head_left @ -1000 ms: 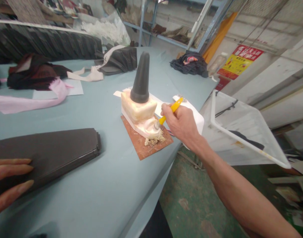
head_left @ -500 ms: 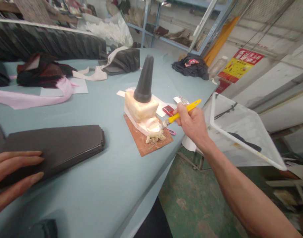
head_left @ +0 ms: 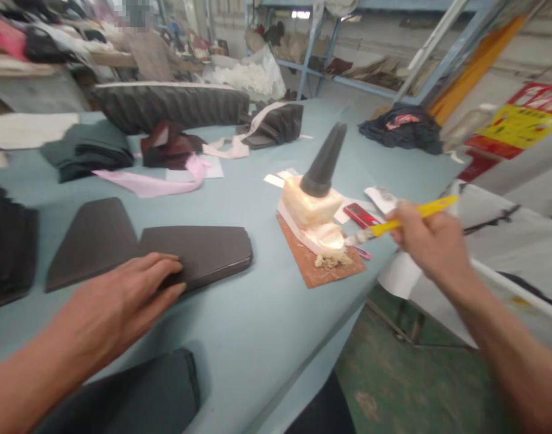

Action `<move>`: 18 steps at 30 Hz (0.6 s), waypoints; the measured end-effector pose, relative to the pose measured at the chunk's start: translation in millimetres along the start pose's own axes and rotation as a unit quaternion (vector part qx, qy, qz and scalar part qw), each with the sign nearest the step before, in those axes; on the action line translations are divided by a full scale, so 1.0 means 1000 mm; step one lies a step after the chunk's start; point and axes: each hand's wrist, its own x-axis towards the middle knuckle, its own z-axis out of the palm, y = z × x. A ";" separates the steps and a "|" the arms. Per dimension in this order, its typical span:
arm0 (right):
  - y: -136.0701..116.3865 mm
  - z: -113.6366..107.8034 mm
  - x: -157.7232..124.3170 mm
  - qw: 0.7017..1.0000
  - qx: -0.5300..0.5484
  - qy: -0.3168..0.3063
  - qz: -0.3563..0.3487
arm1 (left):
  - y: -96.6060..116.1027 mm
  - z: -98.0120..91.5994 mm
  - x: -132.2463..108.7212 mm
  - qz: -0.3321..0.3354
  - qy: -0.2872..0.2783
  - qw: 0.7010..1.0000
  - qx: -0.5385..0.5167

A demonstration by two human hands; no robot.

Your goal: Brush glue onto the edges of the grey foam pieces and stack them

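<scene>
My right hand [head_left: 432, 241] is closed around the yellow handle of a paintbrush [head_left: 400, 222]. The brush's whitish bristle end is at the front opening of a cut-down plastic container [head_left: 310, 208] with pale, glue-like stuff inside. A black cone [head_left: 325, 161] stands tilted on the container, which sits on a brown board [head_left: 312, 274] with crusty lumps at its front. My left hand [head_left: 126, 292] lies on a stack of dark grey cut pieces [head_left: 213, 250], fingers stretched over the top and thumb along the near edge.
More dark pieces [head_left: 95, 238] lie to the left, and another dark stack [head_left: 140, 392] near the front edge. A red box-like object [head_left: 360, 215] is behind the brush. Pink cloth [head_left: 153, 184], folded fabrics [head_left: 88, 150] and a dark garment [head_left: 400, 129] lie farther back. A white bin [head_left: 497, 229] stands right.
The view has swung left, so the table's things appear farther right. The brush tip has drawn slightly back towards the container's opening edge. My left hand stays on the dark stack.
</scene>
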 end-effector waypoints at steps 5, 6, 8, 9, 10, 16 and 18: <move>-0.036 0.007 -0.008 0.992 0.124 0.002 -0.009 | 0.025 -0.006 0.000 0.004 -0.002 1.000 0.027; -0.050 0.017 -0.012 0.984 0.177 -0.018 -0.005 | 0.027 -0.007 0.001 0.002 -0.007 0.999 0.031; -0.078 0.042 -0.023 0.963 0.263 -0.067 -0.003 | 0.030 -0.009 0.001 -0.001 -0.027 0.999 0.037; -0.092 0.057 -0.028 0.952 0.292 -0.090 -0.005 | 0.032 -0.011 0.001 -0.003 -0.040 0.999 0.037; -0.104 0.074 -0.032 0.943 0.313 -0.116 -0.007 | 0.034 -0.012 0.002 -0.006 -0.053 0.998 0.036; -0.147 0.177 -0.044 0.899 0.344 -0.267 -0.054 | 0.042 -0.021 0.009 -0.033 -0.107 0.994 0.017; -0.153 0.206 -0.041 0.884 0.347 -0.309 -0.060 | 0.041 -0.021 0.010 -0.035 -0.117 0.993 0.010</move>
